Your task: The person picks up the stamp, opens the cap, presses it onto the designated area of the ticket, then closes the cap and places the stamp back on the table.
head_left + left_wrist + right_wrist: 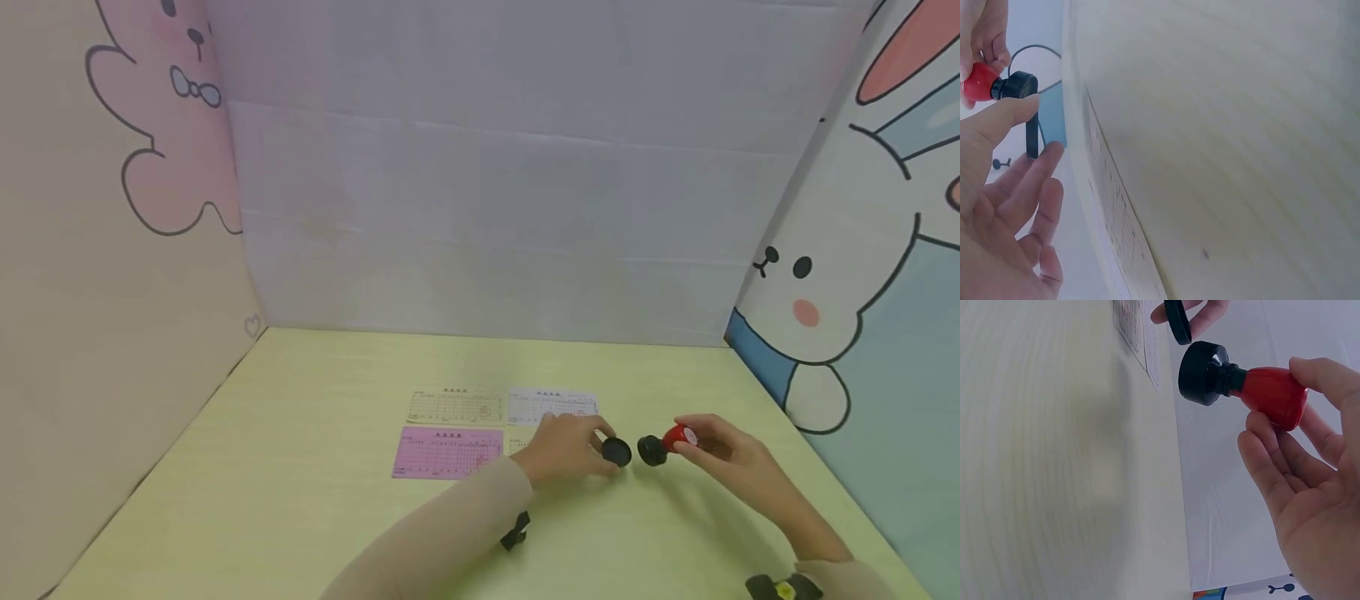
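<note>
My left hand pinches a round black cap by its rim, thumb on one side and fingers on the other. To its right, my right hand grips a stamp by its red handle. The stamp's black round head faces the cap, with a small gap between them in the head view. Both pieces are held up above the table. In the left wrist view the cap appears edge-on, beside the stamp's black head.
Printed forms lie on the pale yellow table: a pink one, a cream one and a white one. Another form is partly hidden by my left hand. A white sheet stands behind, with cartoon-printed panels at both sides.
</note>
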Tool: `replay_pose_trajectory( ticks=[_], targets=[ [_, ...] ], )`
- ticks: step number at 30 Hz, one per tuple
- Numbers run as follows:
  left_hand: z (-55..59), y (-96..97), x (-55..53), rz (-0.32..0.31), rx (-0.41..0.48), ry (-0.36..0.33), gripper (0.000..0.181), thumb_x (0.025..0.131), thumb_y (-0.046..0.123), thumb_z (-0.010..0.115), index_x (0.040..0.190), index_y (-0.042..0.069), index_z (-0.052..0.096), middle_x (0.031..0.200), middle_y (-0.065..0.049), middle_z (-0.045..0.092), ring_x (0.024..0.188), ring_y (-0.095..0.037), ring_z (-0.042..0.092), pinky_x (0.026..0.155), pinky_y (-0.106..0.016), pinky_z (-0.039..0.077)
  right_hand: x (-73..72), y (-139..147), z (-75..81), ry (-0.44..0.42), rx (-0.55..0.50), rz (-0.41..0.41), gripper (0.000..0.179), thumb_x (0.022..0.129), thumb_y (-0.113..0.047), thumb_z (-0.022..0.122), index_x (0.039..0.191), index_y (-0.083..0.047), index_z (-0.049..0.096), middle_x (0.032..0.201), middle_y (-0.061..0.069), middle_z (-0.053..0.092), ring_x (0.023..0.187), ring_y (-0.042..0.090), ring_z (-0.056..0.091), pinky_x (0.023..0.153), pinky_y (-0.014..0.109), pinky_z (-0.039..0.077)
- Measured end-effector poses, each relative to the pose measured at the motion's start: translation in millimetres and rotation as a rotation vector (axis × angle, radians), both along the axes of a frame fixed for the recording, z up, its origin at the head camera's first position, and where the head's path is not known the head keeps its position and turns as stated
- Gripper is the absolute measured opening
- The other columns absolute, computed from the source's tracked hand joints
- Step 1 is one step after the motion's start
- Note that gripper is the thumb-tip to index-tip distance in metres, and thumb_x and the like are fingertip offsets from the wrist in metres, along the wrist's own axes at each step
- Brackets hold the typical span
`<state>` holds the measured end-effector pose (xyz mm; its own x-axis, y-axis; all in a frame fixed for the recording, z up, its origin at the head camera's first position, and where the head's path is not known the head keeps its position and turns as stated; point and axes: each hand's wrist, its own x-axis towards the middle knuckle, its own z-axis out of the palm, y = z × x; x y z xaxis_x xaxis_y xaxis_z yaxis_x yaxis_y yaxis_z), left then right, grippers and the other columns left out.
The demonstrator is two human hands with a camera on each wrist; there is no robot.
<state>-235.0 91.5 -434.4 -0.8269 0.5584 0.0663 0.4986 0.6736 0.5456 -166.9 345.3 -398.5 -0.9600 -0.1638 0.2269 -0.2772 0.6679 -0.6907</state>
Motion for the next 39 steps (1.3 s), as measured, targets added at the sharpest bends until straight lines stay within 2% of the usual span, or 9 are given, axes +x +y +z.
replay_pose_trajectory(
  ticks=[6,11,15,21,28,33,36,39],
  targets=[
    [0.9,-20.6,-6.1,0.013,0.056,-0.011,0.046,0.078,0.047,0.084,0.119,0.032,0.069,0.085,0.024,0.066,0.084,0.004,0.058,0.086,-0.034,0.034,-5.5,-13.1,-3.6,-0.001,-0.049,0.037,0.037,0.096,-0.019,0.07,0.129,-0.004,0.06,0.115,0.014,0.066,0.089,0.008,0.066,0.074,0.022,0.056],
    [5.5,-34.9,-6.9,0.008,0.08,0.01,0.048,0.079,0.043,0.084,0.122,0.028,0.069,0.084,0.023,0.066,0.079,0.003,0.057,0.087,-0.036,0.036,-9.9,-24.0,-4.5,-0.077,-0.094,0.051,0.039,0.097,-0.022,0.069,0.13,-0.004,0.057,0.121,0.018,0.063,0.093,0.013,0.068,0.076,0.024,0.055],
    [7.8,-43.9,-7.0,0.003,0.104,0.019,0.049,0.08,0.038,0.083,0.125,0.026,0.068,0.086,0.023,0.066,0.076,0.004,0.056,0.095,-0.042,0.038,-12.5,-31.5,-5.3,-0.132,-0.15,0.065,0.041,0.097,-0.023,0.069,0.13,-0.004,0.055,0.125,0.019,0.06,0.098,0.016,0.068,0.08,0.023,0.054],
    [10.1,-53.4,-6.6,0.01,0.138,0.035,0.048,0.082,0.032,0.082,0.128,0.024,0.068,0.086,0.024,0.064,0.076,0.003,0.055,0.094,-0.041,0.041,-16.1,-41.4,-7.7,-0.199,-0.232,0.078,0.045,0.096,-0.022,0.07,0.132,-0.001,0.052,0.129,0.02,0.057,0.103,0.016,0.067,0.083,0.022,0.053],
    [12.0,-58.8,-5.1,0.016,0.142,0.056,0.046,0.082,0.032,0.084,0.125,0.027,0.068,0.083,0.026,0.064,0.077,0.004,0.054,0.094,-0.042,0.042,-18.3,-49.6,-11.7,-0.222,-0.295,0.107,0.043,0.096,-0.017,0.07,0.13,0.0,0.051,0.13,0.022,0.055,0.105,0.02,0.066,0.086,0.022,0.053],
    [13.1,-61.2,-4.2,0.01,0.145,0.078,0.046,0.082,0.033,0.085,0.124,0.026,0.069,0.082,0.025,0.065,0.079,0.004,0.057,0.09,-0.034,0.045,-18.5,-53.3,-13.9,-0.217,-0.311,0.134,0.042,0.096,-0.016,0.07,0.129,0.001,0.051,0.13,0.023,0.054,0.103,0.017,0.066,0.086,0.021,0.052],
    [14.2,-62.4,-3.8,0.007,0.156,0.092,0.046,0.081,0.033,0.086,0.123,0.024,0.07,0.082,0.023,0.067,0.081,0.001,0.061,0.082,-0.026,0.048,-19.0,-54.5,-14.5,-0.208,-0.32,0.158,0.041,0.096,-0.014,0.07,0.129,0.002,0.051,0.129,0.023,0.054,0.102,0.016,0.066,0.086,0.021,0.052],
    [16.0,-63.7,-3.5,0.0,0.148,0.125,0.047,0.08,0.033,0.086,0.123,0.023,0.071,0.082,0.022,0.069,0.084,-0.002,0.064,0.082,-0.024,0.047,-19.8,-54.9,-14.0,-0.204,-0.317,0.168,0.041,0.096,-0.015,0.07,0.129,0.001,0.052,0.129,0.023,0.054,0.103,0.016,0.066,0.086,0.02,0.052]
  ],
)
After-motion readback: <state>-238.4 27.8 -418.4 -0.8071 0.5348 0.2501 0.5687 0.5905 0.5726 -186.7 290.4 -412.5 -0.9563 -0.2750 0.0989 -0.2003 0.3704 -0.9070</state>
